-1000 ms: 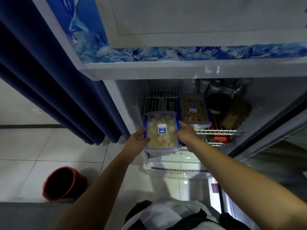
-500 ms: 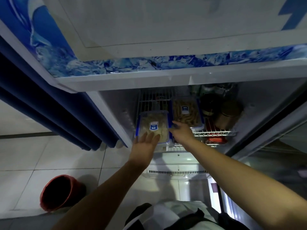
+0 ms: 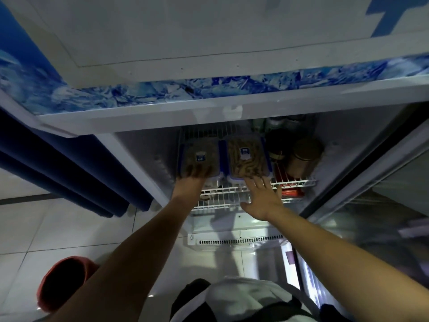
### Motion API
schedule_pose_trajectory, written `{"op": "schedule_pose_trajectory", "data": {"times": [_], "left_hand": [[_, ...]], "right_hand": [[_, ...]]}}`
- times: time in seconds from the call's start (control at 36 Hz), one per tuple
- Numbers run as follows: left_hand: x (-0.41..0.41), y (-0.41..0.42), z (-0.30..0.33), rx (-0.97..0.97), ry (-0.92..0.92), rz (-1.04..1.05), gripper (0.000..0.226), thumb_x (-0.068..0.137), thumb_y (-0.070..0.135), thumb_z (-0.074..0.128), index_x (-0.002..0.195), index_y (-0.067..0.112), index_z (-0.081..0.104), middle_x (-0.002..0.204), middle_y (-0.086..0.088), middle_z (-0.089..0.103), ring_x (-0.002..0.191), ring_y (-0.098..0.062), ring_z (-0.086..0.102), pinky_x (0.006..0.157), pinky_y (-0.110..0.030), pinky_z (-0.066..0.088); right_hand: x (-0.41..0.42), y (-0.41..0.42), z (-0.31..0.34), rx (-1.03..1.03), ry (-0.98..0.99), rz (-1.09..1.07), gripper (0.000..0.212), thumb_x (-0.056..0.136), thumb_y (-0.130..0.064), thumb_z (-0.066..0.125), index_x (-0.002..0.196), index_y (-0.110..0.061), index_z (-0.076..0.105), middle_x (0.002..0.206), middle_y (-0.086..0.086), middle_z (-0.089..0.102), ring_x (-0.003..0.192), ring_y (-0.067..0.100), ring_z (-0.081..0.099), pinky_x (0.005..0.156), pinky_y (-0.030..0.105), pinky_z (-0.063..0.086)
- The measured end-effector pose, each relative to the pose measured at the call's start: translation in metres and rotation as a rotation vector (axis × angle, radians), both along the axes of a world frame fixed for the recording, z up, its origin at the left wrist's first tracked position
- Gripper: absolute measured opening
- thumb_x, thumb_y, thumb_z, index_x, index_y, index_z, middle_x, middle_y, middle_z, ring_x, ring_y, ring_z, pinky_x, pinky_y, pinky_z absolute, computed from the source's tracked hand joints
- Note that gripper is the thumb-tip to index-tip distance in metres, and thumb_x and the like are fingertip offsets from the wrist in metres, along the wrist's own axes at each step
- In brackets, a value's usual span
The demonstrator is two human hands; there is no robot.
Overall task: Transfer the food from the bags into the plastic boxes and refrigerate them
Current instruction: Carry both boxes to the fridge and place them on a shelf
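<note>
Left hand (image 3: 193, 182) is pressed flat against the near end of the left plastic box (image 3: 200, 156), fingers spread on its lid edge, not wrapped around it; a push, not a grip. Right hand (image 3: 263, 196) is open, fingers splayed, empty, held just near of the right plastic box (image 3: 246, 156), fingertips at or almost at its near edge; contact cannot be told.

Both boxes are seated side by side, touching or nearly so, on the wire shelf (image 3: 232, 190) inside the open fridge (image 3: 148, 163). Dark jars (image 3: 304, 156) are stood to the right of them, cans further back.

Handling, judged: the boxes are rigid clear plastic with blue clip lids, filled with dry-looking food, so moderately light and stiff. Smooth walls are likely to be slippery, and the wire rungs may snag the base when slid. Best taken by the short ends or under the lid rim, or pushed flat from the near end. Contents are sealed, so tilt is tolerated.

A red bucket (image 3: 67, 282) is on the floor at the near left.
</note>
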State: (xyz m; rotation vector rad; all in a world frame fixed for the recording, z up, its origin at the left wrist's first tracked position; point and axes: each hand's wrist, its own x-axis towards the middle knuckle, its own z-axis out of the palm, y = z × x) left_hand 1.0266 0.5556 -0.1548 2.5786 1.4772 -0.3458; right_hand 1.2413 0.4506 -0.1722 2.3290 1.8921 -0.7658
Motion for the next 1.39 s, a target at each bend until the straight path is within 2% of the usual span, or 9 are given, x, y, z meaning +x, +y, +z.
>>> {"op": "schedule_pose_trajectory", "data": {"times": [0.11,0.22,0.42,0.58,0.69,0.89,1.08,1.22,1.39], "left_hand": [[0.0,-0.001,-0.015,0.007,0.011,0.002,0.102,0.084,-0.015,0.047,0.158,0.041,0.006,0.167,-0.011,0.01,0.15,-0.041,0.02,0.11,-0.061,0.037],[-0.004,-0.011,-0.037,0.06,0.012,0.036,0.102,0.087,-0.01,0.048,0.158,0.041,-0.005,0.169,-0.008,-0.004,0.154,-0.037,0.001,0.116,-0.065,0.021],[-0.003,-0.021,-0.036,0.001,-0.073,0.09,0.101,0.086,0.005,0.056,0.158,0.04,-0.005,0.169,-0.005,0.0,0.155,-0.033,0.002,0.119,-0.062,0.009],[-0.004,-0.036,-0.036,-0.032,-0.042,0.092,0.103,0.086,0.03,0.063,0.159,0.032,-0.01,0.169,-0.006,-0.01,0.154,-0.034,-0.011,0.123,-0.057,-0.003],[-0.004,-0.041,-0.026,-0.097,0.002,0.076,0.104,0.089,0.046,0.063,0.158,0.032,-0.014,0.168,-0.005,-0.013,0.154,-0.035,-0.01,0.121,-0.056,0.0],[-0.021,-0.074,-0.016,-0.08,-0.027,-0.017,0.09,0.093,0.062,0.05,0.158,0.041,-0.009,0.168,0.001,-0.016,0.154,-0.038,-0.009,0.121,-0.057,0.003],[-0.055,-0.116,-0.013,-0.127,-0.175,-0.11,0.09,0.093,0.056,0.054,0.158,0.042,-0.007,0.169,0.0,-0.009,0.154,-0.037,-0.003,0.122,-0.056,0.0],[-0.07,-0.15,0.001,-0.159,-0.247,-0.217,0.087,0.093,0.055,0.056,0.158,0.042,0.0,0.168,0.002,-0.014,0.154,-0.034,-0.002,0.122,-0.053,0.004],[-0.06,-0.196,0.013,-0.158,-0.328,-0.383,0.088,0.092,0.056,0.058,0.159,0.04,0.003,0.169,0.002,-0.008,0.154,-0.033,-0.003,0.122,-0.052,0.004]], "right_hand": [[-0.004,0.006,0.004,-0.041,-0.023,-0.004,0.091,0.092,-0.058,0.053,0.16,-0.03,-0.001,0.169,-0.003,-0.003,0.154,0.026,-0.008,0.119,0.062,0.002],[-0.006,0.006,0.003,-0.055,-0.045,-0.004,0.095,0.09,-0.056,0.056,0.16,-0.03,-0.003,0.168,-0.003,-0.004,0.154,0.027,-0.009,0.12,0.061,0.003],[-0.01,0.001,0.002,-0.05,-0.067,-0.001,0.098,0.09,-0.055,0.057,0.16,-0.028,-0.006,0.168,-0.003,-0.007,0.154,0.026,-0.012,0.12,0.061,0.004],[-0.015,-0.002,0.002,-0.089,-0.078,0.0,0.1,0.091,-0.052,0.056,0.158,-0.027,-0.015,0.167,-0.002,-0.017,0.152,0.027,-0.021,0.12,0.062,0.0],[-0.014,-0.011,0.004,-0.108,-0.117,0.048,0.101,0.094,-0.051,0.053,0.155,-0.027,-0.023,0.165,-0.001,-0.025,0.15,0.027,-0.026,0.119,0.063,-0.007],[-0.034,-0.068,0.007,-0.024,-0.082,-0.016,0.096,0.093,-0.058,0.05,0.156,-0.033,-0.018,0.163,-0.005,-0.028,0.149,0.026,-0.029,0.118,0.065,-0.006],[-0.067,-0.149,0.015,0.118,-0.017,-0.22,0.088,0.091,-0.058,0.051,0.158,-0.041,-0.004,0.167,-0.008,-0.017,0.152,0.02,-0.021,0.118,0.061,-0.003],[-0.092,-0.21,0.048,0.22,-0.038,-0.346,0.085,0.09,-0.059,0.051,0.157,-0.045,0.0,0.167,-0.011,-0.016,0.152,0.018,-0.022,0.118,0.058,-0.003],[-0.122,-0.282,0.094,0.334,-0.133,-0.503,0.083,0.091,-0.059,0.05,0.157,-0.047,0.001,0.165,-0.014,-0.017,0.152,0.017,-0.021,0.12,0.057,-0.001]]}}
